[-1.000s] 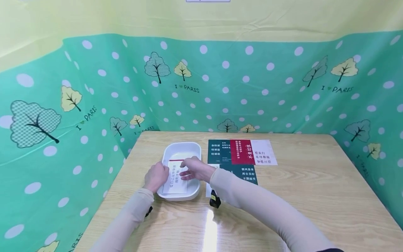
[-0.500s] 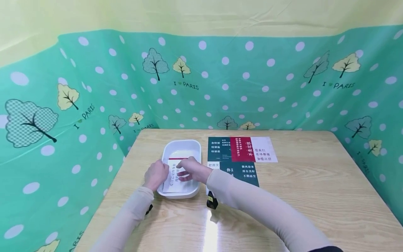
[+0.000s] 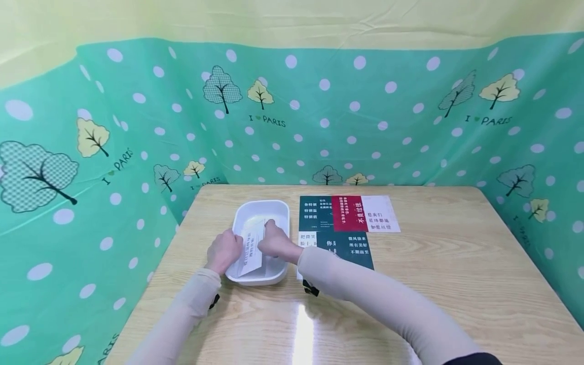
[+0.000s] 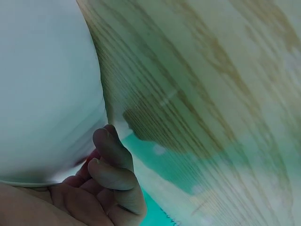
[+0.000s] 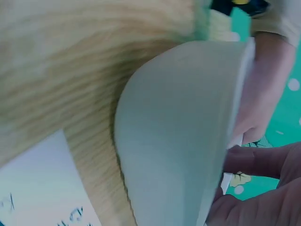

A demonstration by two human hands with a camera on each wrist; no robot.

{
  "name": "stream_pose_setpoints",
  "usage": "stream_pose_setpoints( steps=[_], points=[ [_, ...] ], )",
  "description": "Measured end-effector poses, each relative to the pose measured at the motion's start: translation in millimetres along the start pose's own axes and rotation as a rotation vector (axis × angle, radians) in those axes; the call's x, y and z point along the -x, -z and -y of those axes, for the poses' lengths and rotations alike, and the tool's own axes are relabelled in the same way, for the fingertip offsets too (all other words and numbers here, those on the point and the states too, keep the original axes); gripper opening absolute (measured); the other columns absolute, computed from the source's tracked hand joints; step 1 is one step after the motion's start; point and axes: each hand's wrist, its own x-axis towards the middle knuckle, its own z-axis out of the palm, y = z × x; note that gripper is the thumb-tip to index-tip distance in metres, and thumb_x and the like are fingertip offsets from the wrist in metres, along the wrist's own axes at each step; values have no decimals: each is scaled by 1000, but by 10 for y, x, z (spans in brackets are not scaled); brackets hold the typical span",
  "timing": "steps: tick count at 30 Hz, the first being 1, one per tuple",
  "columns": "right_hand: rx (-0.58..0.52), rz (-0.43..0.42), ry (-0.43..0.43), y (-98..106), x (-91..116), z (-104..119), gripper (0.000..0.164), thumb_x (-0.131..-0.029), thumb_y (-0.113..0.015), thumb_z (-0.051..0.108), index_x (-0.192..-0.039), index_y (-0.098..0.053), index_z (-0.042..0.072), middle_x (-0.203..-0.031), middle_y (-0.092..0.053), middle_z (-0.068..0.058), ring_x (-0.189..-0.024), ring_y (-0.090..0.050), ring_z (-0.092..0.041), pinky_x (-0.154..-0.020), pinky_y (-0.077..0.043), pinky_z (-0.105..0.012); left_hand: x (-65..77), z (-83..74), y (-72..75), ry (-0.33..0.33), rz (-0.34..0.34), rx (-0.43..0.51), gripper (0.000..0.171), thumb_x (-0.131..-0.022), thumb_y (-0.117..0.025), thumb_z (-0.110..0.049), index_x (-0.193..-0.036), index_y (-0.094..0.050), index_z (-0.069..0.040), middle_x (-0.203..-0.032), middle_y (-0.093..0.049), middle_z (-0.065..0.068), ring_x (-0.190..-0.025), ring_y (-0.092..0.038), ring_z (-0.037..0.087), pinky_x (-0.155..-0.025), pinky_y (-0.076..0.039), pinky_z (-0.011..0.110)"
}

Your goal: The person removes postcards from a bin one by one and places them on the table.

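Observation:
A white plastic basin (image 3: 283, 213) stands at the left of the wooden table. My left hand (image 3: 223, 251) grips its left rim, and in the left wrist view the fingers (image 4: 117, 176) curl against the basin's outer wall. Whether that hand also touches the card cannot be seen. Inside the basin is a white card (image 3: 252, 249) printed with dark characters, its right side tilted up. My right hand (image 3: 276, 241) reaches over the basin's right rim and pinches the card's right edge. In the right wrist view, a strip of the card (image 5: 226, 182) shows by the thumb and fingers.
Right of the basin, flat cards lie in two rows: a dark green card (image 3: 315, 219), a red card (image 3: 349, 219) and a white-purple card (image 3: 384, 219) behind, another green card (image 3: 360, 256) in front. The right forearm passes over the front row. A patterned curtain (image 3: 324, 116) surrounds the wooden table (image 3: 456, 274).
The right hand's fingers, loosely spread over the card before, have closed on its right edge and raised that side. The left hand stays at the basin's left rim.

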Motion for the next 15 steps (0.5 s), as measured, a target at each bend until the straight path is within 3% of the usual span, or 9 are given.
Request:
stream_pose_setpoints(
  steps=[2,5,11,15],
  points=[
    [67,-12,25,8,-5,5,59,-89,-64,-5,-143,-40,-6,-93,-57,-12,-61,-50,-18,-49,-42,-28,-10,-3,2,0,-1,4,28,-104,-43,-19,-99,-61,1,-78,-61,12,-66,-60,24,-55,-49,35],
    [153,-20,54,39,-6,15,48,-91,-65,-2,-136,-47,-4,-95,-58,-12,-68,-54,-19,-55,-47,-29,-15,-6,3,4,0,9,28,-104,-43,-19,-101,-61,2,-78,-60,12,-66,-60,24,-56,-49,35],
    [301,0,104,96,-76,9,4,-91,-68,0,-94,-66,-1,-77,-63,-6,-63,-56,-14,-55,-46,-25,-20,12,-3,17,2,5,29,-105,-44,-20,-104,-62,2,-77,-60,12,-66,-60,25,-55,-48,34],
    [301,24,88,124,-102,9,15,-92,-70,2,-77,-70,4,-69,-70,-4,-57,-62,-13,-51,-46,-23,-20,22,-8,11,4,8,29,-105,-45,-20,-105,-62,3,-77,-60,12,-65,-61,24,-54,-48,33]
  ],
)
